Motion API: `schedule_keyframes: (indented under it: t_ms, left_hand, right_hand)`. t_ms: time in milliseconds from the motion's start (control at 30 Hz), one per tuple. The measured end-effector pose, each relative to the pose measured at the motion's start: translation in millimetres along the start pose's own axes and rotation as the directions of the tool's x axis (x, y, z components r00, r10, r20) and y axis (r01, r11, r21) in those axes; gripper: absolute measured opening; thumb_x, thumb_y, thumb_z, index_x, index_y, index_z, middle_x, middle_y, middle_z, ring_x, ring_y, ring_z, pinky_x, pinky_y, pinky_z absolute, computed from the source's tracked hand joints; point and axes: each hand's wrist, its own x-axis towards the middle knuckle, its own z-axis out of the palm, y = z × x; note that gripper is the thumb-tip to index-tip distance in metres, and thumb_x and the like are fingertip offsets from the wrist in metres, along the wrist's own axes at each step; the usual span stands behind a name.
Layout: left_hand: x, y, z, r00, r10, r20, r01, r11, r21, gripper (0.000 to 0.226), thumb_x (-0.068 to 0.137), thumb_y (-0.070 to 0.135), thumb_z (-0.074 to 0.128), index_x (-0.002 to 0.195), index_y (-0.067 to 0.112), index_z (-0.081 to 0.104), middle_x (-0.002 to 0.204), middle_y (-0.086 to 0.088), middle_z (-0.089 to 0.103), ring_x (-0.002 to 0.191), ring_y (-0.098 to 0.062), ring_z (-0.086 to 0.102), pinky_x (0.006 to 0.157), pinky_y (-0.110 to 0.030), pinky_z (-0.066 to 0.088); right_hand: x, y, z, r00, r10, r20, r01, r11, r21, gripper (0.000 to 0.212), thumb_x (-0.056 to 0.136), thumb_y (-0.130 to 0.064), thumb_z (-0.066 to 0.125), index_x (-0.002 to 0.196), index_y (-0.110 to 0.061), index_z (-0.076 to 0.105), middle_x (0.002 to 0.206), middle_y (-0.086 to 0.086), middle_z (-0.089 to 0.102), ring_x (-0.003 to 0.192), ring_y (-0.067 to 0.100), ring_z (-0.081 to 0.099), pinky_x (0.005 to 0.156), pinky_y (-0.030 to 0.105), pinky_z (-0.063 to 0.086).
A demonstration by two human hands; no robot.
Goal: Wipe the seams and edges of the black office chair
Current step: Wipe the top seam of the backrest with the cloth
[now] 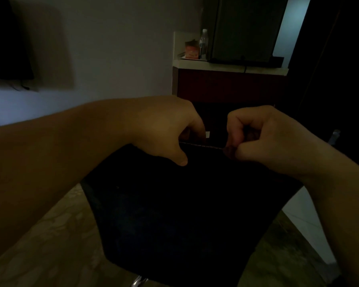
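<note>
Looking at your hands: both are up at the top edge of the black office chair (pixel 184 204), which fills the lower middle of the view, its dark back facing you.
Left hand (pixel 166 129): fingers hooked over the far side of the chair's top edge, thumb pointing down on the near face, so you're gripping the edge itself.
Right hand (pixel 263 137): curled tight, fingertips bunched with the thumb right at the top edge, pinching there. Too dark to tell whether there's a cloth in that pinch.
Seam (pixel 201 145): a thin pale line runs along the top edge between your two hands, the only part of the chair that catches light.
Chair base: a bit of shiny metal (pixel 138 281) pokes out at the bottom edge.
Floor (pixel 50 245): pale and mottled, under and left of the chair.
Background: a counter (pixel 226 68) over a dark reddish cabinet, with a clear bottle (pixel 203 43) beside an orange packet (pixel 192 50). A dark screen (pixel 6 38) hangs on the left wall.
</note>
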Motion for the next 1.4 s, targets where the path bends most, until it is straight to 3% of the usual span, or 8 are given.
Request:
schedule_keyframes:
  t_ms: [100, 267, 433, 767, 867, 1100, 1333, 1400]
  left_hand:
    - [-0.9, 0.8, -0.6, 1.000, -0.005, -0.010, 0.005, 1.000, 0.018, 0.056, 0.079, 0.043, 0.081, 0.132, 0.036, 0.063, 0.094, 0.022, 0.061, 0.083, 0.025, 0.050, 0.075, -0.001, 0.041]
    - [-0.2, 6.8, 2.4, 1.000, -0.011, -0.022, 0.013, 0.994, 0.104, 0.057, 0.082, 0.045, 0.078, 0.134, 0.030, 0.062, 0.107, 0.010, 0.068, 0.083, -0.001, 0.062, 0.074, -0.019, 0.053]
    - [0.6, 4.8, 2.5, 0.999, -0.041, -0.020, 0.042, 0.996, 0.081, 0.059, 0.080, 0.045, 0.080, 0.135, 0.033, 0.061, 0.099, 0.023, 0.057, 0.072, 0.012, 0.049, 0.064, -0.001, 0.041]
    - [-0.7, 1.1, 4.4, 0.999, -0.022, -0.027, 0.022, 1.000, 0.014, 0.048, 0.078, 0.042, 0.082, 0.120, 0.026, 0.070, 0.100, 0.011, 0.069, 0.085, 0.005, 0.060, 0.075, -0.019, 0.051]
    - [0.3, 0.6, 4.1, 0.999, -0.024, -0.046, 0.027, 0.998, 0.060, 0.051, 0.079, 0.044, 0.080, 0.126, 0.027, 0.068, 0.105, 0.010, 0.070, 0.081, -0.003, 0.063, 0.075, -0.020, 0.049]
    - [-3.7, -3.2, 4.1, 0.997, 0.001, -0.078, -0.002, 1.000, -0.022, 0.062, 0.080, 0.043, 0.079, 0.138, 0.032, 0.059, 0.109, 0.029, 0.059, 0.076, 0.027, 0.048, 0.070, 0.007, 0.037]
    - [-18.4, -10.1, 6.1, 0.990, -0.056, -0.129, 0.058, 0.998, 0.013, 0.049, 0.079, 0.047, 0.079, 0.125, 0.033, 0.068, 0.092, 0.029, 0.059, 0.076, 0.021, 0.053, 0.071, 0.003, 0.040]
    - [-16.0, -8.3, 8.8, 0.987, -0.052, -0.153, 0.057, 0.998, 0.032, 0.045, 0.079, 0.046, 0.078, 0.120, 0.030, 0.070, 0.093, 0.019, 0.066, 0.078, 0.014, 0.056, 0.075, -0.002, 0.041]
  right_hand:
    - [2.9, -0.3, 5.1, 0.998, 0.019, -0.066, -0.021, 0.999, -0.036, 0.022, 0.080, 0.005, 0.067, 0.069, -0.010, 0.055, 0.049, -0.003, 0.050, 0.040, 0.003, 0.044, 0.042, 0.014, 0.035]
    - [2.6, -5.9, 3.0, 1.000, 0.014, -0.002, -0.014, 0.999, -0.031, 0.022, 0.076, 0.001, 0.070, 0.066, -0.011, 0.055, 0.056, 0.004, 0.053, 0.047, 0.013, 0.047, 0.047, 0.019, 0.039]
    - [4.8, -8.8, 10.1, 1.000, 0.004, -0.015, -0.006, 0.997, -0.080, 0.028, 0.080, 0.006, 0.068, 0.065, -0.014, 0.054, 0.049, -0.006, 0.052, 0.041, 0.003, 0.047, 0.042, 0.011, 0.036]
    - [5.8, -15.3, 14.9, 1.000, -0.023, 0.004, 0.023, 0.997, -0.073, 0.027, 0.079, 0.005, 0.069, 0.064, -0.012, 0.055, 0.054, 0.001, 0.054, 0.043, 0.004, 0.049, 0.043, 0.012, 0.037]
    - [11.5, -9.1, 18.0, 0.991, -0.031, -0.127, 0.013, 0.990, -0.143, 0.021, 0.081, -0.001, 0.070, 0.071, -0.015, 0.058, 0.062, 0.004, 0.060, 0.045, 0.006, 0.051, 0.041, 0.012, 0.037]
    - [10.2, -2.1, 12.7, 0.994, 0.000, -0.109, -0.004, 0.999, -0.035, 0.018, 0.080, 0.003, 0.070, 0.073, -0.009, 0.059, 0.053, 0.002, 0.054, 0.042, 0.006, 0.046, 0.040, 0.015, 0.036]
    - [4.7, -2.8, 12.4, 0.997, -0.070, -0.045, 0.070, 0.998, 0.008, 0.024, 0.077, 0.007, 0.068, 0.067, -0.012, 0.057, 0.071, 0.016, 0.063, 0.059, 0.041, 0.057, 0.058, 0.036, 0.048]
    - [7.5, 2.8, 15.9, 0.992, -0.062, -0.111, 0.058, 0.998, -0.041, 0.022, 0.080, 0.004, 0.069, 0.070, -0.013, 0.058, 0.056, -0.001, 0.059, 0.044, 0.017, 0.052, 0.050, 0.018, 0.042]
